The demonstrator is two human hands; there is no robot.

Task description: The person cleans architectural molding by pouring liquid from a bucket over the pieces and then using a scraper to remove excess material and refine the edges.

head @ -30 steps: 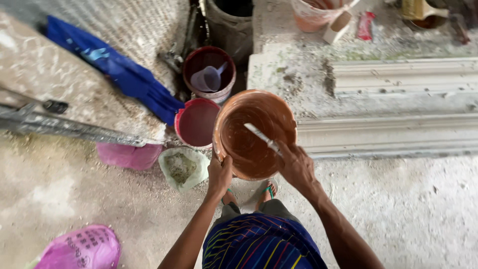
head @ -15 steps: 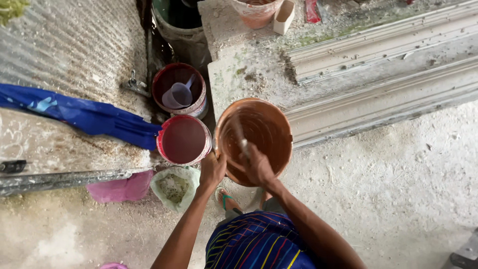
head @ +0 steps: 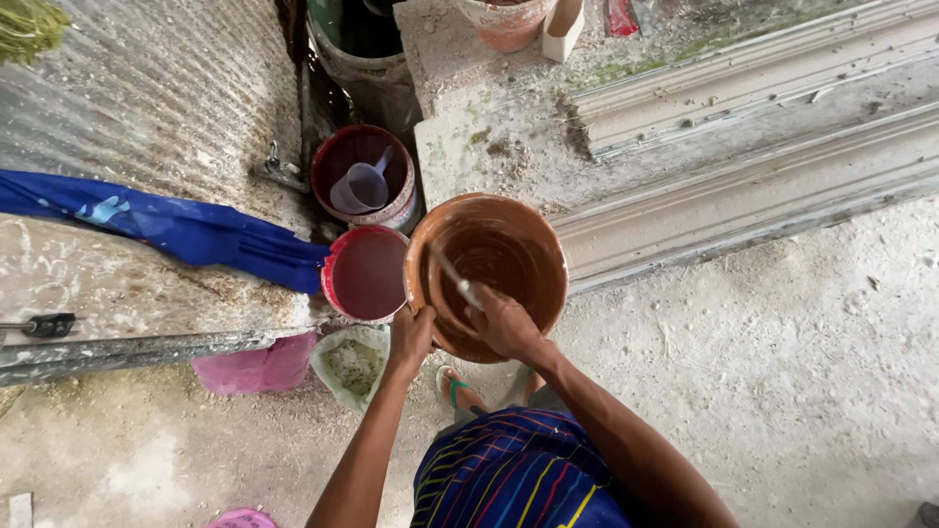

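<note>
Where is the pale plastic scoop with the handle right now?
The pale plastic scoop lies inside the dark red bucket, behind the pink-rimmed bucket and left of the orange bowl the person holds.

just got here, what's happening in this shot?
A person stands over a round orange-brown basin coated in reddish-brown liquid. The left hand grips its near rim; the right hand holds a pale flat stirring stick dipped inside. Beside the basin stand a red bucket of dark red liquid and a second dark red bucket holding a translucent plastic scoop.
</note>
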